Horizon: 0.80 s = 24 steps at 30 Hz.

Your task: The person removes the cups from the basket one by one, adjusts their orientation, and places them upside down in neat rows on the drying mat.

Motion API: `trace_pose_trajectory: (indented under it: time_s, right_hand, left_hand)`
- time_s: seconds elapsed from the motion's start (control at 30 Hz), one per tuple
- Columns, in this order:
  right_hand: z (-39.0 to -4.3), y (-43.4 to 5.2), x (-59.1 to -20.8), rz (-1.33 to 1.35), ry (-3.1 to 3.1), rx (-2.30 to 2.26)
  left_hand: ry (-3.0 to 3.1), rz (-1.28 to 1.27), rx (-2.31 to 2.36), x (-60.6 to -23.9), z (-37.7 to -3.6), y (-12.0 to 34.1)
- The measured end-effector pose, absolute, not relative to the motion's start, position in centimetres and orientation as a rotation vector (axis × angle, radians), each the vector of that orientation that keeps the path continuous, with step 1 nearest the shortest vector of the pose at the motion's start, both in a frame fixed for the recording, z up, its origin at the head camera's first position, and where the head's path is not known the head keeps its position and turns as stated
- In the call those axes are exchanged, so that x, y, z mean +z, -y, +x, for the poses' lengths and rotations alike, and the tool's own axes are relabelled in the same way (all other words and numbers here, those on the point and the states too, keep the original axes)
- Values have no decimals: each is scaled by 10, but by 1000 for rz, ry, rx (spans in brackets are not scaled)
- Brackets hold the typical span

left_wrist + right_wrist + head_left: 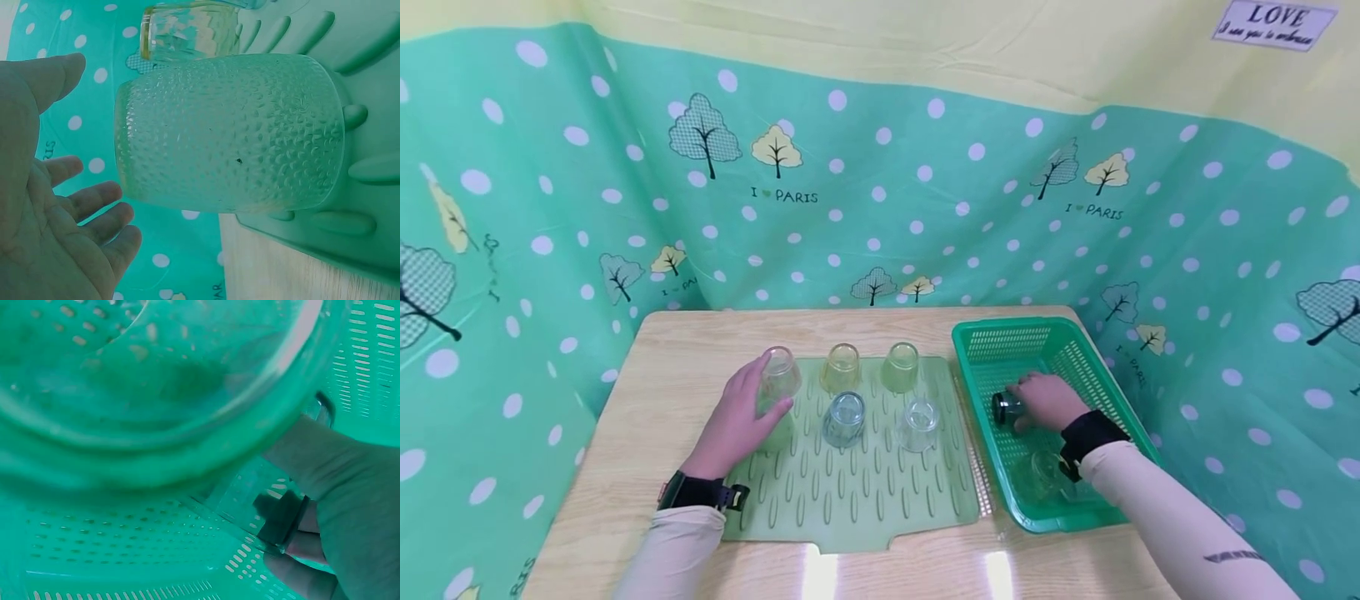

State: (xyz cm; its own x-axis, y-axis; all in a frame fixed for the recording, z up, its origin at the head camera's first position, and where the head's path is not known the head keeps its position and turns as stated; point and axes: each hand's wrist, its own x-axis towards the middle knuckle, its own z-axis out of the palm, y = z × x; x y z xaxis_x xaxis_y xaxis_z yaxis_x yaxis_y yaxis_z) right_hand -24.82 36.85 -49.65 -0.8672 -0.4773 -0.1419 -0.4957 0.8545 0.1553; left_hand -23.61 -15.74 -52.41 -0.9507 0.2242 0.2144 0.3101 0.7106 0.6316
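Gripping dark glass (1006, 407) in perforated basket (1000, 341): right hand (1048, 400); left hand (737, 417) grip open beside dimpled tumbler (778, 377).

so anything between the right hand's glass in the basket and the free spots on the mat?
Only the basket's near wall to lift over. The right hand grips the glass inside; the mat's front rows lie bare, with upturned glasses farther back.
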Motion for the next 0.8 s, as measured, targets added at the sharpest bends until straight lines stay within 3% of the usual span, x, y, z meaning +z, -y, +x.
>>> trace_pose_trajectory:
  time_s: [0.33,0.63,0.8]
  right_hand:
    - [-238,-379,-500,-712,-2922,172]
    - [-251,-386,-506,-663,-2910,58]
    - [-242,-377,-481,-535,-3007,0]
  left_hand:
    - [2791,-455,-1070,-526,-222,154]
    - [2706,-495,-1030,-512,-216,153]
    - [2643,-531,-1055,-499,-208,149]
